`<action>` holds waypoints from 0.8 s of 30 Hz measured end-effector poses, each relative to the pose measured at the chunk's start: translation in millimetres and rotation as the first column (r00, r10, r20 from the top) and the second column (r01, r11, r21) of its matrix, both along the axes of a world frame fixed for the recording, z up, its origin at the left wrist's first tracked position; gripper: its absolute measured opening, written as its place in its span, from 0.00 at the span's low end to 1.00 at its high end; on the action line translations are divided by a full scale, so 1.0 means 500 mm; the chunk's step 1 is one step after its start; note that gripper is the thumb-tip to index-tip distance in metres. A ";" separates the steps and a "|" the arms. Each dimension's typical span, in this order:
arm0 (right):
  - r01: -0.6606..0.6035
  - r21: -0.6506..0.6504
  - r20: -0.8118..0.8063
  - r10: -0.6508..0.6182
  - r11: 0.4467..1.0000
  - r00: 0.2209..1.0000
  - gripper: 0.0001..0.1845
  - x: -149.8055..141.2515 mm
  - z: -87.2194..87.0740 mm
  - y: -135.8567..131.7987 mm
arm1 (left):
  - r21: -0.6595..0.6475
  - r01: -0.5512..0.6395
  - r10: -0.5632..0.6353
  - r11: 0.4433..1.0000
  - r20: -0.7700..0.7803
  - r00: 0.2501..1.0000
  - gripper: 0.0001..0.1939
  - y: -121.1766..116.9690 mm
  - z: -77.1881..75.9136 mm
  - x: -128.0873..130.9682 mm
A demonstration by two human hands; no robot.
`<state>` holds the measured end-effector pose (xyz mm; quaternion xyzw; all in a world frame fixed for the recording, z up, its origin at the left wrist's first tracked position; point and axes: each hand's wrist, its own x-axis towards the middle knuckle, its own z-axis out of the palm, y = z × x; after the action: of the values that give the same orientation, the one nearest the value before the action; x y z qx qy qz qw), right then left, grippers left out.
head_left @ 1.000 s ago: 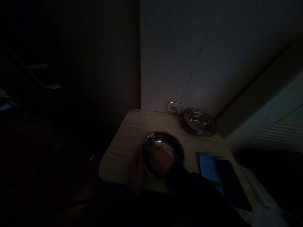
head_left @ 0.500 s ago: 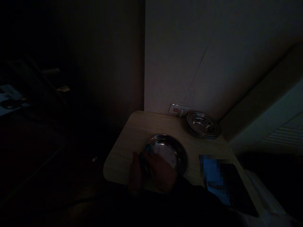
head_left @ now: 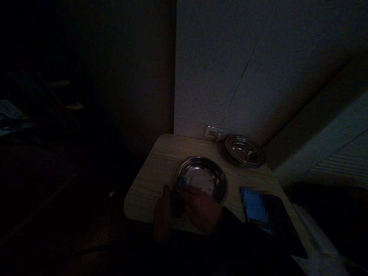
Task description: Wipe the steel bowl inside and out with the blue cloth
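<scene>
A round, shallow stainless steel basin (head_left: 214,174) lies on a pale wooden tabletop. My right hand (head_left: 202,209) reaches over its near left side, fingers closed on a blue-green cloth (head_left: 181,181) pressed against the rim. At the near left edge of the basin, my left hand (head_left: 161,216) has its thumb raised and its fingers curled in toward the rim. Deep shadow hides most of the left fingers, but they appear to grip the basin's edge.
Stacked steel dishes (head_left: 244,151) stand at the back right beside a wall socket (head_left: 216,132) with a plug in it. A phone or tablet with a lit screen (head_left: 254,205) lies on the right. The table (head_left: 143,188) ends in a rounded left edge; the floor beyond is dark.
The basin's far rim appears slightly higher in view. My right hand has shifted a little to the right, and more of the cloth shows. The left hand stays by the near edge.
</scene>
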<state>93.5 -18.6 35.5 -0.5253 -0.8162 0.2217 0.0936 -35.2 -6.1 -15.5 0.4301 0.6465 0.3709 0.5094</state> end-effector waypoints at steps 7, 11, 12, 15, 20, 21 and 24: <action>-0.033 0.103 -0.037 0.037 0.994 0.999 0.10 0.013 -0.013 -0.030 | 0.174 0.078 -0.065 0.982 -0.079 0.995 0.15 0.007 0.027 0.001; 0.111 0.053 0.038 -0.113 0.992 0.993 0.11 0.002 -0.022 -0.031 | 0.157 0.059 -0.049 0.986 -0.069 0.996 0.15 0.012 0.012 0.011; 0.126 0.061 0.053 -0.129 0.990 0.990 0.15 0.005 -0.025 -0.033 | 0.160 0.052 -0.042 0.986 -0.064 0.997 0.15 0.013 0.007 0.012; 0.016 0.187 0.096 -0.035 0.982 0.995 0.20 0.035 -0.039 -0.047 | 0.172 0.024 -0.014 0.985 -0.062 0.998 0.16 0.013 -0.002 0.014; -0.172 0.355 0.164 0.120 0.919 0.979 0.16 0.093 -0.053 -0.071 | 0.184 -0.029 0.048 0.982 -0.101 0.994 0.17 0.002 0.003 0.030; -0.168 0.357 0.152 0.121 0.919 0.981 0.16 0.090 -0.055 -0.070 | 0.194 -0.037 0.060 0.980 -0.113 0.992 0.16 0.000 0.006 0.035; -0.105 0.337 0.068 0.087 0.936 0.994 0.20 0.061 -0.061 -0.063 | 0.223 -0.043 0.077 0.974 -0.147 0.986 0.14 0.000 0.019 0.037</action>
<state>124.1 -50.1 5.0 -0.4664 -0.8690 0.0677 0.1506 -16.6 -6.3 -5.8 0.4910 0.6520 0.4207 0.3960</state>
